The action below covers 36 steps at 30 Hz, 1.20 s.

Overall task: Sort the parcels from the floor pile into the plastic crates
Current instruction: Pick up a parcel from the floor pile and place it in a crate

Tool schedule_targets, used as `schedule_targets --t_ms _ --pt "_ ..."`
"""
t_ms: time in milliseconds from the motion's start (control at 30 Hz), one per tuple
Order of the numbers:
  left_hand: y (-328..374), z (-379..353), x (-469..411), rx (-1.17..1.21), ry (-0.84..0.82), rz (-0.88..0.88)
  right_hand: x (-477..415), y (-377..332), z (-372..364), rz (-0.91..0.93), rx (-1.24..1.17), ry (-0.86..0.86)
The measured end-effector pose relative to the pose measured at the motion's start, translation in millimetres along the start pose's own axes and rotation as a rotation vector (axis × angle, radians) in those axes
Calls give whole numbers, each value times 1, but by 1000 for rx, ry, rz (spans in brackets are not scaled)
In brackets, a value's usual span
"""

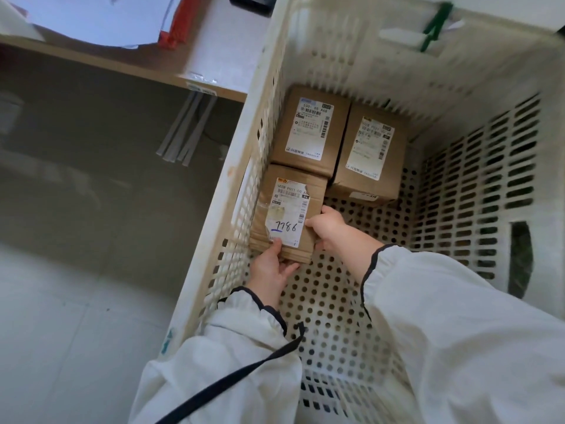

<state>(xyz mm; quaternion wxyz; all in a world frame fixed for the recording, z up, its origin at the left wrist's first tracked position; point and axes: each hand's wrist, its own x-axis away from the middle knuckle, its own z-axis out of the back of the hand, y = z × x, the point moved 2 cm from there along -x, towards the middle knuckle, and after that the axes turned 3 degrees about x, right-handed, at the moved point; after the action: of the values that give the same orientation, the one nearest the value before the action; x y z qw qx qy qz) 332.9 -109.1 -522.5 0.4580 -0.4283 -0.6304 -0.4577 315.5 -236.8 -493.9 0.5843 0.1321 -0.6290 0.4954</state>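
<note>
A large white perforated plastic crate (458, 185) fills the right of the view. Inside it, against the left wall, lies a brown cardboard parcel (316, 194) with a white label marked 7786. My left hand (270, 270) grips its near end, thumb on the label. My right hand (325, 228) grips its right edge, thumb on top. Two more brown labelled parcels lie side by side at the crate's far end: one at the left (308, 130), one at the right (367, 154).
A wooden-edged table (128, 67) with papers and a red item stands at the upper left, beside the crate. Pale strips (186, 130) hang under its edge. Grey tiled floor (76, 301) lies to the left. A green clip (434, 26) sits on the crate's far rim.
</note>
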Motion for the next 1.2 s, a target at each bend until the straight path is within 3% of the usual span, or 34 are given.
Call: schedule_targets --t_ms 233,433,567,733,900,1067,1200 --pt "-5 1 12 -120 20 -23 5 4 6 22 67 -10" --pt "-7 -3 63 -578 18 69 51 -15 28 140 371 114" --pt "20 -29 117 -920 -7 -103 99 -51 46 173 463 67" --pt "78 -74 197 -1057 -100 -385 168 -100 61 232 530 -6" --pt "124 -65 277 -1210 -194 -571 235 -135 64 351 688 -121" --pt "153 -19 324 -1103 -164 -677 284 -155 30 491 805 -122" --pt "159 27 345 -1067 -72 -714 311 -152 -7 455 901 -346"
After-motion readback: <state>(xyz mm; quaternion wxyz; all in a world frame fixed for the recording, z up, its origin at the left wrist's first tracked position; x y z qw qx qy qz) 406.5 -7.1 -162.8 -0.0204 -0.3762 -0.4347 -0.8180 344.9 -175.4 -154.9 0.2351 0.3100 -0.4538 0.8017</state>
